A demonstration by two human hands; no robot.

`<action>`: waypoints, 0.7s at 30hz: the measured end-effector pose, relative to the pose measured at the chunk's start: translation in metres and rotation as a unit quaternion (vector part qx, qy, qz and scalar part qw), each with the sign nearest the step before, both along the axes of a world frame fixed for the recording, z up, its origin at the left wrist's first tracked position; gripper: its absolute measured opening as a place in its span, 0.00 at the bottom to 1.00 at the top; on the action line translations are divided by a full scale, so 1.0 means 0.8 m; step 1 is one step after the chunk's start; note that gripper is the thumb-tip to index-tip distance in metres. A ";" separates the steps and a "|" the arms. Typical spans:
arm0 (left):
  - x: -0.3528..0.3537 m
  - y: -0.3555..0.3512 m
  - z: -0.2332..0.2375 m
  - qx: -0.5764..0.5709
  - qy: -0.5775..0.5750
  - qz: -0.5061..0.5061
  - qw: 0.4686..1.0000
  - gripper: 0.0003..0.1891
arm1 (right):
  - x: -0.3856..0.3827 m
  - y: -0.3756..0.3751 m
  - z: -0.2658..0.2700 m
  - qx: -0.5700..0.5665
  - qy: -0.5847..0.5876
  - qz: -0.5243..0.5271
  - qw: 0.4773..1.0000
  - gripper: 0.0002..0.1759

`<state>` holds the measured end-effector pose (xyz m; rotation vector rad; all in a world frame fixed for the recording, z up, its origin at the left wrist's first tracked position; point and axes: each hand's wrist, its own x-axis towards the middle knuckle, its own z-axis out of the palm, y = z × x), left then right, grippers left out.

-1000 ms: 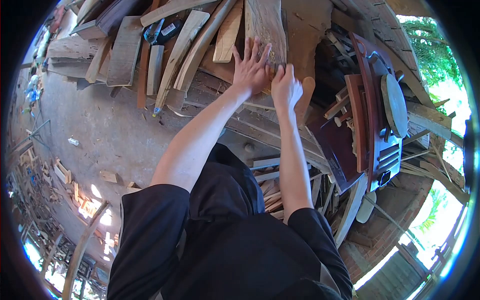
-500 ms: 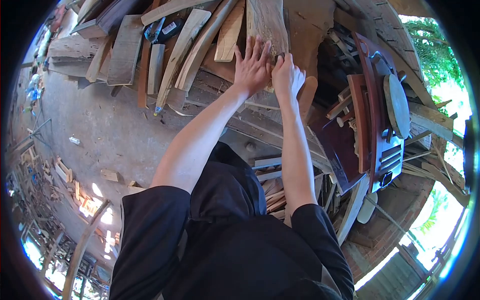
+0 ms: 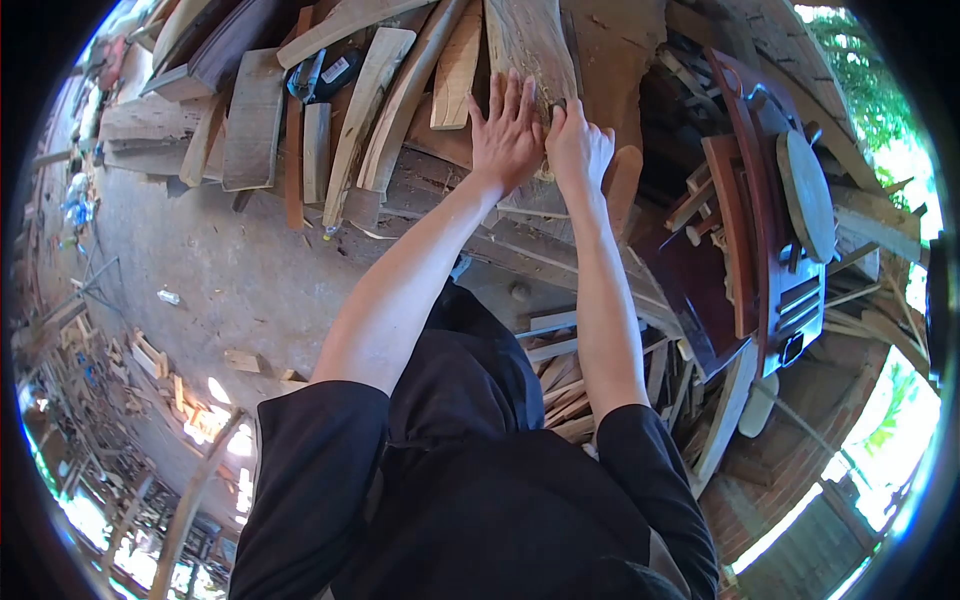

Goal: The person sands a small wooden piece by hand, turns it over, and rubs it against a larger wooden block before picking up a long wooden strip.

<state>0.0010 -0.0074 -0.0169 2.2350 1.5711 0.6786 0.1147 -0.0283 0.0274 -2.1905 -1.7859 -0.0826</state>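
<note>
Left hand [image 3: 507, 142] is pressing palm-down on the wooden board [image 3: 522, 45], grip wide, fingers spreading. Right hand [image 3: 580, 152] is sitting just beside it at the board's near end, grip narrow, holding a small dark thing [image 3: 559, 104], mostly hidden. Board is lying on the bench [image 3: 612, 75]. Curved wood pieces [image 3: 368, 110] are lying left of it; farther left, a dark labelled item [image 3: 336, 74] is resting among them.
</note>
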 end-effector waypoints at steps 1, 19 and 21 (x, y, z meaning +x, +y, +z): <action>0.001 0.000 0.000 -0.009 0.004 0.001 1.000 0.34 | -0.001 -0.003 0.002 -0.005 -0.012 0.002 1.000 0.12; -0.056 -0.014 0.013 0.055 -0.049 -0.127 0.989 0.26 | -0.048 -0.244 0.035 -0.008 0.261 -0.206 0.943 0.15; -0.056 -0.015 0.019 0.032 -0.046 -0.132 0.990 0.28 | -0.050 -0.251 0.035 -0.015 0.277 -0.207 0.938 0.15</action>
